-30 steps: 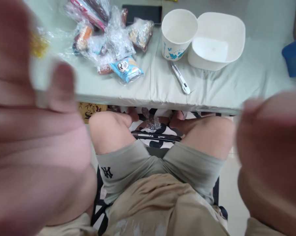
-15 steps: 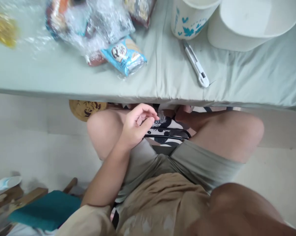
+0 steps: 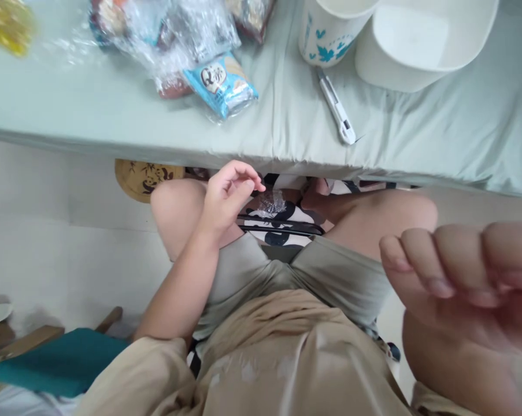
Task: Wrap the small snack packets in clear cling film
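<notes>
My left hand point(image 3: 230, 193) hovers over my lap just below the table edge, fingers loosely bent and thumb apart, with nothing in it. Beyond its fingertips a crumpled clear plastic wrapper point(image 3: 273, 202) lies on a black-and-white patterned surface between my legs. My right hand point(image 3: 460, 268) is raised close to the camera at the right, its fingers curled in and partly blurred; I see nothing in them. On the table, a white box cutter point(image 3: 336, 110) and a blue snack packet point(image 3: 224, 84) lie apart from both hands.
A pale green cloth covers the table point(image 3: 113, 115). A paper cup point(image 3: 330, 34) with blue leaves stands beside a white tub point(image 3: 399, 75). Clear-wrapped packets point(image 3: 187, 34) and a yellow packet point(image 3: 7, 26) lie left. Below are a round panda-printed disc point(image 3: 145, 179) and a teal-seated chair point(image 3: 56, 361).
My right hand has come into view at the right, raised toward the camera. The left hand keeps its bent pose over my lap. The whole view has shifted slightly.
</notes>
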The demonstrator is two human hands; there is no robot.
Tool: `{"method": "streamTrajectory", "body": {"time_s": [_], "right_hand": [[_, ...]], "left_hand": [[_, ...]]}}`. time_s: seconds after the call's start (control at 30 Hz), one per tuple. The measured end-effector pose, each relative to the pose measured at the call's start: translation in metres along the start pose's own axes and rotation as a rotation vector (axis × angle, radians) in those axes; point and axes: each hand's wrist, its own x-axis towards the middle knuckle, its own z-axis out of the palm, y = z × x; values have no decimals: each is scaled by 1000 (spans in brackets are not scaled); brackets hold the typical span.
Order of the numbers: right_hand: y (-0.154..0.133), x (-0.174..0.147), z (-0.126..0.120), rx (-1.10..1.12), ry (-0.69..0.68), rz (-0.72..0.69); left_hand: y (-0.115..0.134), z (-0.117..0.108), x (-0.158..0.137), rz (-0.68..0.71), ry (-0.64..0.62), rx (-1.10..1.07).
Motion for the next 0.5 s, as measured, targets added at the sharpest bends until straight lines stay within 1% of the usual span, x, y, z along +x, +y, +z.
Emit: {"method": "streamTrajectory", "body": {"time_s": [0.03,0.1,0.17,0.23,0.3,0.4,0.5], "right_hand": [[0,-1,0,56,-1,-11],[1,-5,-1,46,-15,-6],[5,-8,-4,31,-61,-36],[10,-7,-7,19,-100,-36],[17,-2,-11,-10,-102,8],[27,12,-12,-121,-110,109],[32,31,-8,-216,-139,158]], "left_hand": [[3,-2,2,11,23,31],[11,-8,10,56,86,119],[20,-18,26,146,150,228],[28,-30,49,255,184,331],[32,-42,76,309,153,405],[30,-55,111,288,63,465],[26,-61,126,270,14,475]]}}
